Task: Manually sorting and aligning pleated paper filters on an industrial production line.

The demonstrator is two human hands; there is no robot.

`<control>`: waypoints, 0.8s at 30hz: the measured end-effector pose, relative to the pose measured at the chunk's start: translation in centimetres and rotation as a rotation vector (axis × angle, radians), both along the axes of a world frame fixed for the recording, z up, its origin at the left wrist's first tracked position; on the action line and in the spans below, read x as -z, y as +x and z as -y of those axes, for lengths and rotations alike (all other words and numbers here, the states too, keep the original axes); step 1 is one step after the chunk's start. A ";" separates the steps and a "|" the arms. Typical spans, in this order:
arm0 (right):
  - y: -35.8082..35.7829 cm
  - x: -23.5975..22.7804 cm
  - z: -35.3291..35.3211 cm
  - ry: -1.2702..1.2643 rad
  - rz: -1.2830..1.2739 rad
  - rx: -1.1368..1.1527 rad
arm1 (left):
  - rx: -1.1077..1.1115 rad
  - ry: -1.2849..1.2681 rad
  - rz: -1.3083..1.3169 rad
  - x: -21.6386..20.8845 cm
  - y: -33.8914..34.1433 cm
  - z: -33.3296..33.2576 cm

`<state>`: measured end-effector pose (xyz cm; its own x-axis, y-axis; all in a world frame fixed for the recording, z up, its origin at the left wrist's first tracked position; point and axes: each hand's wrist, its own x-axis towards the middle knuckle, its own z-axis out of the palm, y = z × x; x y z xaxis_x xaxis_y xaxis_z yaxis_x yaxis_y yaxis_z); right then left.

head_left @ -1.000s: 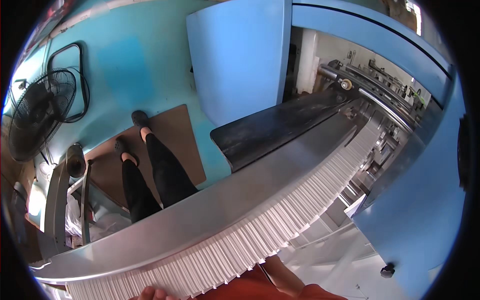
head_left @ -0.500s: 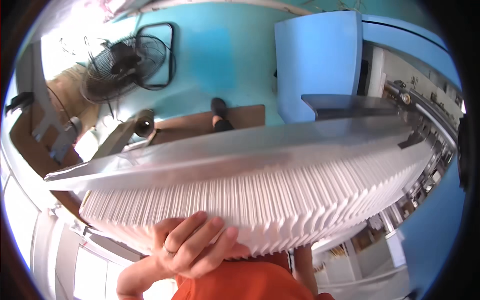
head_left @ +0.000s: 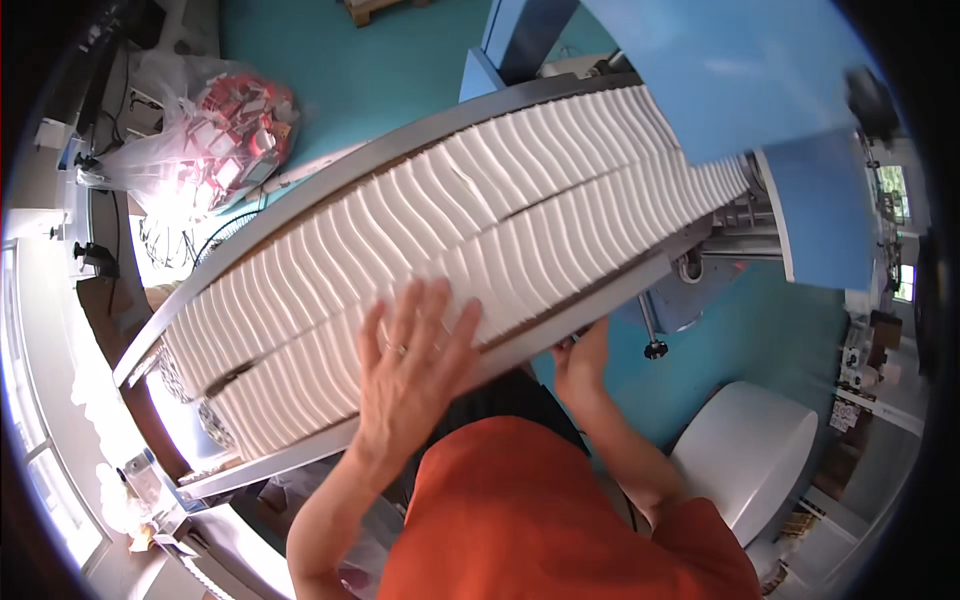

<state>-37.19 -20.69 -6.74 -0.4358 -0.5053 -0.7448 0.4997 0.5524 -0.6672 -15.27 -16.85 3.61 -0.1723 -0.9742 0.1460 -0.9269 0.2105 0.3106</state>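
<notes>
teal floor (head_left: 770, 325); two white stacked rows (head_left: 420, 215) (left hand (head_left: 412, 360) on nearer)

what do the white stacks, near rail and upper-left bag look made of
White stacks: probably matte paper, from thin, bending layers.
Near rail: likely metal, smooth, grey, softly shiny.
Upper-left bag: thin, glossy, probably plastic; red pieces show through.

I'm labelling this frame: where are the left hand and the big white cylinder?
Left hand (head_left: 405, 378), head view: back of the hand.
Big white cylinder (head_left: 738, 452), head view: its pale outer surface.
</notes>
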 end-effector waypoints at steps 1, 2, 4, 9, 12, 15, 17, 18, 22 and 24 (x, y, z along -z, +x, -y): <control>-0.3 0.0 -0.2 -0.086 0.035 -0.143 | -0.023 -0.032 0.014 0.6 0.0 -0.1; -0.5 0.0 -0.4 -0.097 0.023 -0.212 | -0.046 -0.069 0.052 1.2 -0.1 -0.2; -2.3 2.6 -1.1 -0.216 0.032 -0.381 | -0.103 -0.152 0.108 1.5 -0.9 -0.6; -2.5 0.2 -4.3 -0.421 0.047 -1.013 | -0.178 -0.376 0.045 2.6 -4.9 -2.3; -3.1 0.5 -6.2 -0.646 0.059 -1.119 | -0.081 -0.382 0.062 2.1 -8.3 -1.4; -4.1 -3.8 -4.1 -0.949 -0.372 -0.944 | -0.052 -0.342 0.129 1.7 -10.5 0.8; -5.5 -3.8 -0.6 -1.148 -0.583 -0.733 | -0.068 -0.372 0.101 2.3 -11.8 2.7; -6.5 -4.1 0.9 -1.161 -0.769 -0.711 | -0.060 -0.369 0.055 2.4 -12.4 3.5; -7.9 -5.0 4.9 -1.283 -0.815 -0.763 | -0.066 -0.388 0.099 2.7 -13.0 5.4; -8.4 -5.8 6.0 -1.401 -0.958 -0.878 | -0.071 -0.384 0.123 2.8 -13.2 5.7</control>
<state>-45.55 -26.67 -0.89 0.2820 -0.7196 0.6345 -0.3339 -0.6936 -0.6383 -28.45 -22.57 0.79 -0.1457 -0.8628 0.4840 -0.9685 0.2242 0.1081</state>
